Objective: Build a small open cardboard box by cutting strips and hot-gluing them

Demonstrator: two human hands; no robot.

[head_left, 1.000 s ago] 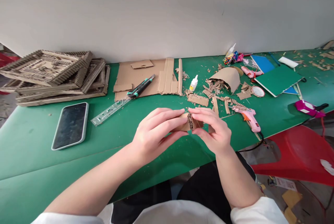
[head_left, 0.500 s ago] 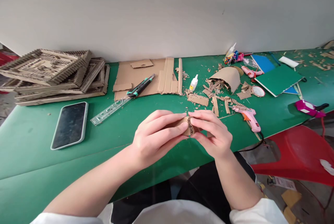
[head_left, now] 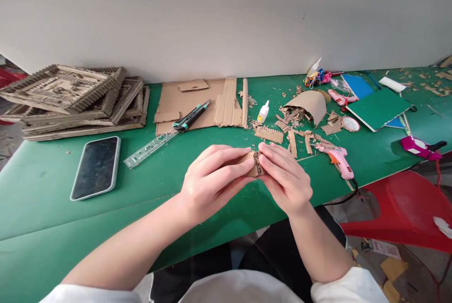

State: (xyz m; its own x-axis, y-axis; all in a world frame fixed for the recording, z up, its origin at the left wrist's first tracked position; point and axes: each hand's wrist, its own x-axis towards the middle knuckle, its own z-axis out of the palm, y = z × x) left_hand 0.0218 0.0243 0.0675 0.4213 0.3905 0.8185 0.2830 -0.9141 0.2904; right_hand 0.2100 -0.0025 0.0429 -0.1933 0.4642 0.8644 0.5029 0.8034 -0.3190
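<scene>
Between my two hands, just above the green table, is a small piece of corrugated cardboard [head_left: 251, 166] with its torn, ridged part showing in the middle. My left hand [head_left: 213, 178] is closed on its left side, thumb and fingers pinching it. My right hand [head_left: 286, 178] grips its right end, fingertips pressed against the ridged part. Fingers hide much of the piece. Beyond the hands lie a strip of torn cardboard [head_left: 269, 134] and a small white glue bottle [head_left: 263, 113]. A pink glue gun [head_left: 337, 158] rests to the right of my right hand.
Stacked corrugated cardboard frames [head_left: 70, 91] stand at the left, with a phone [head_left: 96, 167] in front. A cutter [head_left: 192, 115] and a clear ruler [head_left: 150, 150] lie by flat cardboard [head_left: 197, 100]. Cardboard scraps [head_left: 296, 115] and a green board [head_left: 379, 107] are at right, near a red stool [head_left: 399, 204].
My right-hand fingers have shifted slightly and closed more over the ridged part of the cardboard. Both hands have risen a little in the view.
</scene>
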